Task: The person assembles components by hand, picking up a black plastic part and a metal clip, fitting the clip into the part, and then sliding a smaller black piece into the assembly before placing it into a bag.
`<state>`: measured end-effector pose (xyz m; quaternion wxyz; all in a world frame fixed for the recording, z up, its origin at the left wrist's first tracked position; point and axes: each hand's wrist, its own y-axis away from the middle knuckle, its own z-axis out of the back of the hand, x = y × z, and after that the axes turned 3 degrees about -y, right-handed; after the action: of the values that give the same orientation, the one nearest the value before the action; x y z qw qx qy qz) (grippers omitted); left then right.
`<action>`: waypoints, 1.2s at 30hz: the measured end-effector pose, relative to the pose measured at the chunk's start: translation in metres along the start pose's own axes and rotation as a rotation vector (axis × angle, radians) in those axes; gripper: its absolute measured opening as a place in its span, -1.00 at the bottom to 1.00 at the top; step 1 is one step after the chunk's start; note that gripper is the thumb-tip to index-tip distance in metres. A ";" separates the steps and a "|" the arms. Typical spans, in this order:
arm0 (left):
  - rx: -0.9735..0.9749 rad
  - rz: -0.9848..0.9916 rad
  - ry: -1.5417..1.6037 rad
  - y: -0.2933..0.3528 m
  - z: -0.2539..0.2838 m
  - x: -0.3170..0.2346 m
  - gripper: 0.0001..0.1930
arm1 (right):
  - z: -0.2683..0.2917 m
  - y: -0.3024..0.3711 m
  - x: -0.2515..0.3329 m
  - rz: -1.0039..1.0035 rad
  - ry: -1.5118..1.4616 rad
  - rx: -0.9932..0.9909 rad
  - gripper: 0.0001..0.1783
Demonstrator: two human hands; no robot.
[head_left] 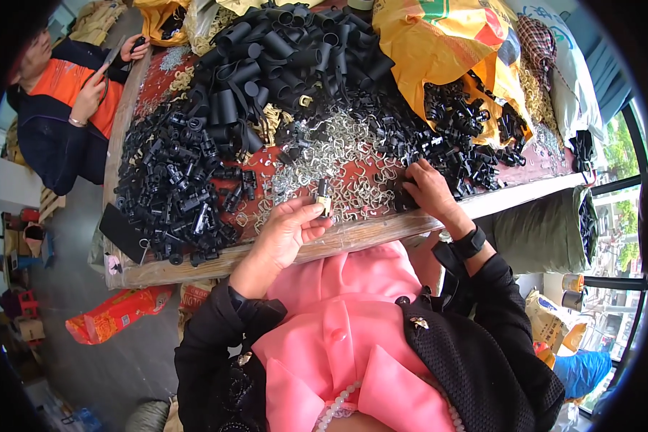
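Note:
Near the table's front edge, my left hand is closed, with thumb and fingers pinching a small black part with a cream-coloured piece on it. My right hand reaches to the right with its fingers bent down at small black parts. Whether something sits between those fingertips is hidden. Between and beyond my hands lies a spread of small metal clips, silvery and pale gold. To the left is a heap of black plastic fittings.
Black tubes are heaped at the back. A yellow woven sack spills black parts at the right. The wooden table edge runs before me. At the far left, another person handles a long thin object.

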<state>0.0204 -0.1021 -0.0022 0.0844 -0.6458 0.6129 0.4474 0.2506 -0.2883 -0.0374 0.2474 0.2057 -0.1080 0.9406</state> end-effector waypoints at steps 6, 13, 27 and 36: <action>0.023 0.001 -0.017 -0.002 -0.001 0.002 -0.79 | 0.003 -0.003 0.006 -0.030 -0.005 0.014 -0.78; 0.002 -0.007 -0.024 0.000 -0.003 0.002 -0.79 | 0.002 -0.007 0.015 0.047 -0.150 -0.015 -0.75; 0.072 -0.043 0.034 -0.004 -0.027 -0.001 -0.78 | 0.007 -0.010 0.105 -0.004 -1.528 0.291 -0.75; 0.001 -0.063 0.043 -0.004 -0.021 0.001 -0.76 | -0.004 -0.009 0.119 0.133 -1.131 0.090 -0.76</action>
<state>0.0337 -0.1160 0.0080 0.0855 -0.6742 0.5942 0.4302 0.1601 -0.2293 0.0127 0.0825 0.6802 -0.1963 0.7014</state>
